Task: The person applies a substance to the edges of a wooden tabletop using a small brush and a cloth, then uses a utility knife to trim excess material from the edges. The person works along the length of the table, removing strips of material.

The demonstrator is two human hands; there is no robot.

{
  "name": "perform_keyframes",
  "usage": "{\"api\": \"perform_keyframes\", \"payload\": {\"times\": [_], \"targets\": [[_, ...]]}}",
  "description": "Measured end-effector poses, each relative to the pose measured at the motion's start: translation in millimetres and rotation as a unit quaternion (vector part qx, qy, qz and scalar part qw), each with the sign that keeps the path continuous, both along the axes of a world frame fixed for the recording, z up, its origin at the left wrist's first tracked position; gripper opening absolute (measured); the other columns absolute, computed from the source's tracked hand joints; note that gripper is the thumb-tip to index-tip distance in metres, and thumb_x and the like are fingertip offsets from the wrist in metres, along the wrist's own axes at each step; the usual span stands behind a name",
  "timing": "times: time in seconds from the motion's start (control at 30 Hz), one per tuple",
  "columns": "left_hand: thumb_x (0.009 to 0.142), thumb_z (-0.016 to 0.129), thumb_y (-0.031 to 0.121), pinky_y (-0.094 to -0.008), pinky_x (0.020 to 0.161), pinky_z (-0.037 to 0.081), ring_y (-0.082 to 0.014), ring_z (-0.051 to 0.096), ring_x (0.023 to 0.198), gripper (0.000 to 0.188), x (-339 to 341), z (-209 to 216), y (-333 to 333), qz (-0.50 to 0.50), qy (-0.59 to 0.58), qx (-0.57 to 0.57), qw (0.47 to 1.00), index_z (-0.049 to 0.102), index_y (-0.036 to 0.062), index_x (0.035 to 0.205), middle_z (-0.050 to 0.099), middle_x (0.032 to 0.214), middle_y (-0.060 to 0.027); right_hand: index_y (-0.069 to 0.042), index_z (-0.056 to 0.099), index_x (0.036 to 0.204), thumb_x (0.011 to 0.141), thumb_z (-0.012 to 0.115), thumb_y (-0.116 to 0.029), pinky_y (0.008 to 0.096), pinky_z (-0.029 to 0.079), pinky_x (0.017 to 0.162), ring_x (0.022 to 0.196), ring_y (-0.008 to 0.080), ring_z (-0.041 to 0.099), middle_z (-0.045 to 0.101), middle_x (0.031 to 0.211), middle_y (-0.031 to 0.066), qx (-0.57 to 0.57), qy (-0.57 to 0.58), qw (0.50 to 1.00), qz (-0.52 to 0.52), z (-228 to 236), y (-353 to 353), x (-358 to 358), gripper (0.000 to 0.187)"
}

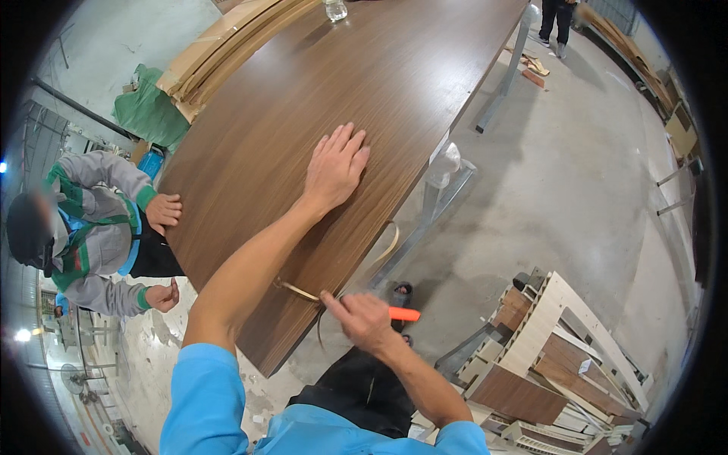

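Item one: brown wood-grain panel, long, lying flat on metal trestle legs, directly before the worker in blue.

Item two: left hand, laid palm-down on the panel, fingers extended, grasping nothing.

Item three: right hand, at the panel's near right edge, closed around an orange-handled tool; its working end I cannot make out.

Item four: narrow tan piece, reaching from the right fingers onto the panel; strip or blade, I cannot tell.

Item five: curled strip, hanging loose beside the long edge.

Condition of work: by my judgement, partway. The loose strip suggests some edge work done; the corner by the right hand looks unfinished. The far edges are too distant to assess.

Surroundings: co-worker at left, one hand on the panel's edge; glass jar on the far part; tan boards stacked beyond, green sheeting beside them; offcut pile on the floor at right.

Obstructions: the left forearm spans the near end; the co-worker's hand occupies the opposite edge; the offcuts could hamper stepping back rightward.
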State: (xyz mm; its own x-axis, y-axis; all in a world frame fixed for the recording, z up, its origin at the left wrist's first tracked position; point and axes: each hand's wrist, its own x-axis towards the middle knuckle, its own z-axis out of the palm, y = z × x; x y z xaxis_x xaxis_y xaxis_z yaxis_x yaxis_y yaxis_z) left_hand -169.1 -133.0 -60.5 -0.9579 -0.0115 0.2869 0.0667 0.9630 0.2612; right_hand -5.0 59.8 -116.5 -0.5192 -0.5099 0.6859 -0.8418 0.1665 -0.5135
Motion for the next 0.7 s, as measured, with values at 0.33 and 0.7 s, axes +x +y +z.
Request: {"api": "perform_keyframes", "payload": {"times": [0.33, 0.7], "targets": [[0.106, 0.036, 0.034, -0.0466, 0.121, 0.022, -0.0309, 0.035, 0.146, 0.049, 97, 4, -26, -0.038, -0.027, -0.006, 0.999, 0.050, 0.0070, 0.145, 0.043, 0.155, -0.0143, -0.013, 0.068, 0.118, 0.084, 0.057, -0.001, 0.0422, 0.055, 0.071, 0.083, 0.0301, 0.070, 0.072, 0.096, 0.0131, -0.068, -0.069, 0.967, -0.235, -7, 14, -176, 0.037], [0.108, 0.031, 0.043, -0.0460, 0.121, 0.023, -0.0309, 0.036, 0.146, 0.054, 93, -1, -26, -0.035, -0.008, -0.019, 0.999, 0.050, 0.0091, 0.146, 0.043, 0.155, -0.0140, -0.011, 0.071, 0.113, 0.073, 0.064, -0.009, 0.0337, 0.038, 0.051, 0.057, 0.0185, 0.048, 0.041, 0.066, 0.0015, -0.004, -0.067, 0.997, -0.035, 7, -32, 97, 0.040]]}}
